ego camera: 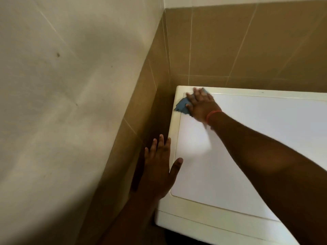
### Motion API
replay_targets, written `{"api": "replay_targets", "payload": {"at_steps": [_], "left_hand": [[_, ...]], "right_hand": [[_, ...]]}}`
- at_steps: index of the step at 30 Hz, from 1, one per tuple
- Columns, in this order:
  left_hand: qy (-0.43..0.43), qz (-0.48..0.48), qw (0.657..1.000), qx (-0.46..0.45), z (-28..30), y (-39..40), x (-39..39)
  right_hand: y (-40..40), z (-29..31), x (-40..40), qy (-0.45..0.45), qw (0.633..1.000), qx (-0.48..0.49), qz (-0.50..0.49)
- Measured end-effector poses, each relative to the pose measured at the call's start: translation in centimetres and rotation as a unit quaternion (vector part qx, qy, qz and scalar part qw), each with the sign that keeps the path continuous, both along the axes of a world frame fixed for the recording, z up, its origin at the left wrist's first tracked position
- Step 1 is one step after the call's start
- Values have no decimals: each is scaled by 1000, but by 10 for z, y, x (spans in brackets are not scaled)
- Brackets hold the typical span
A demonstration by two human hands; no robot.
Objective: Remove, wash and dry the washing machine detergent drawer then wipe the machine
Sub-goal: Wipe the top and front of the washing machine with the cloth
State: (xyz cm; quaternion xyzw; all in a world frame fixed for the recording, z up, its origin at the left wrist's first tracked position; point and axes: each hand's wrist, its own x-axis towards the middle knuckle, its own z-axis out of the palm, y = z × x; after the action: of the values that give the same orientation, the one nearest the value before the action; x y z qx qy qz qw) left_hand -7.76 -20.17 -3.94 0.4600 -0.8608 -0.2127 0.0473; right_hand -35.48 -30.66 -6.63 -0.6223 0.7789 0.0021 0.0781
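Blue cloth (182,107) under flat right hand (200,105), far-left corner of washing machine top (230,156); left hand (158,167), relaxed, empty, braces left edge. Keep strokes overlapping, pressure even.

Your right arm (265,156) stretches far forward across your body, a red band (213,115) at the wrist, its hand (200,105) pressed flat with fingers straight. Your left hand (158,167) lies open, fingers spread, thumb splayed out to the right.
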Motion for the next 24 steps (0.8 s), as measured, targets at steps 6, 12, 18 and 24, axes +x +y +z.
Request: {"api": "replay_targets", "payload": {"at_steps": [6, 12, 18, 24], "left_hand": [[6, 5, 1000, 10, 2, 2, 5], [-19, -6, 1000, 7, 4, 2, 2], [-33, -17, 999, -4, 4, 14, -10], [-45, -18, 999, -9, -1, 30, -26]], "right_hand": [[48, -10, 35, 11, 999, -38, -6], [101, -12, 9, 0, 984, -69, -167], [152, -12, 26, 30, 995, -63, 69], [176, -18, 13, 18, 984, -57, -167]]}}
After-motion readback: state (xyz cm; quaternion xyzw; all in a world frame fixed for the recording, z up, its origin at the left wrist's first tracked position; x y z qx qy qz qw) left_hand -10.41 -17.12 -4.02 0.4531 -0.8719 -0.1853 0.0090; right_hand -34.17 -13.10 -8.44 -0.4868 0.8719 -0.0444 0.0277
